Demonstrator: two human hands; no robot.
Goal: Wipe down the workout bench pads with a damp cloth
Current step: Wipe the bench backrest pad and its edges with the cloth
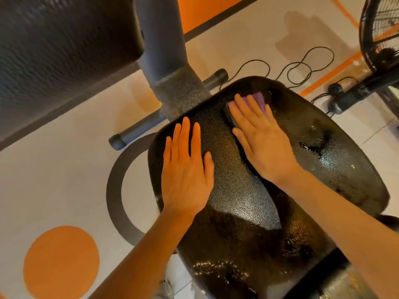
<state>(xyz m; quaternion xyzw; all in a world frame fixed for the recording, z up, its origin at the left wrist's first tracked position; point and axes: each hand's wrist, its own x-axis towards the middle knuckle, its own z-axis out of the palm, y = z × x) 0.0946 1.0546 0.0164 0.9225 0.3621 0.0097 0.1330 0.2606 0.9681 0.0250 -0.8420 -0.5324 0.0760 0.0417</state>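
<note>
A black textured seat pad [248,203] fills the middle of the view, with wet shiny patches on its right side and near edge. My left hand [185,169] lies flat on the pad's left part, fingers spread, holding nothing. My right hand [261,137] presses flat on a purple cloth [258,99] at the pad's far end; only the cloth's far edge shows beyond my fingertips. A second black pad [54,52], the backrest, hangs at the upper left.
A grey metal post [170,61] and crossbar [138,132] stand just beyond the seat. A black floor fan [380,39] is at the upper right, its cable [302,67] looped on the white floor with orange and grey markings.
</note>
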